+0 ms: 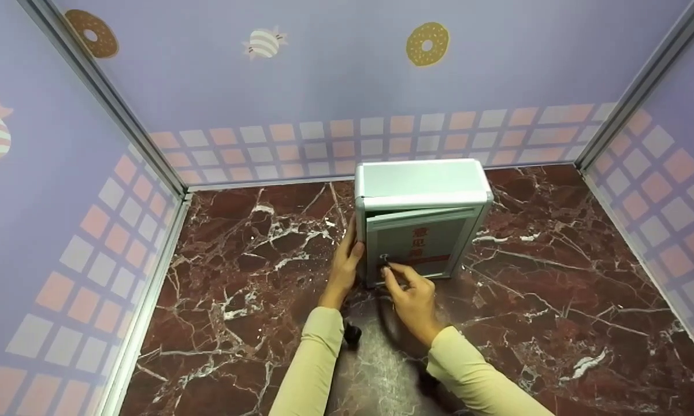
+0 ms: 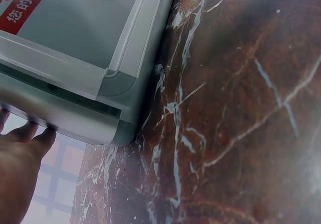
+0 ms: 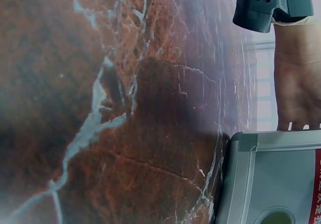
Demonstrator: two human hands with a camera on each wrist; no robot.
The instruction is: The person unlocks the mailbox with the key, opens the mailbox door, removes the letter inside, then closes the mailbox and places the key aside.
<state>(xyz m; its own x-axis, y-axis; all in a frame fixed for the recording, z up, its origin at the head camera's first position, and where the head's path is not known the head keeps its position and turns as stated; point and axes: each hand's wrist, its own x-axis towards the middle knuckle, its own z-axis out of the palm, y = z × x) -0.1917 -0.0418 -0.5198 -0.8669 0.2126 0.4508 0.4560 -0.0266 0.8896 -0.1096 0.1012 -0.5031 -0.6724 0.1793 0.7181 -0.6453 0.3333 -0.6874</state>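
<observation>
A silver metal box [image 1: 419, 180] with red Chinese characters on its front stands upright on the marble-patterned surface. Its front door [image 1: 399, 228] sits slightly ajar, with a gap along the top and left edges. My left hand [image 1: 344, 268] rests its fingers flat against the box's left side; the left wrist view shows those fingertips [image 2: 47, 133] touching the side wall. My right hand [image 1: 413, 294] pinches what looks like a small dark key [image 1: 386, 263] between thumb and index finger, at the round lock [image 1: 383, 256] near the door's left edge.
Purple walls [image 1: 347, 81] with pink and white squares enclose the surface at the back and both sides. The marble surface [image 1: 254, 271] extends around the box. A black wrist camera [image 3: 273, 8] is strapped to the left wrist.
</observation>
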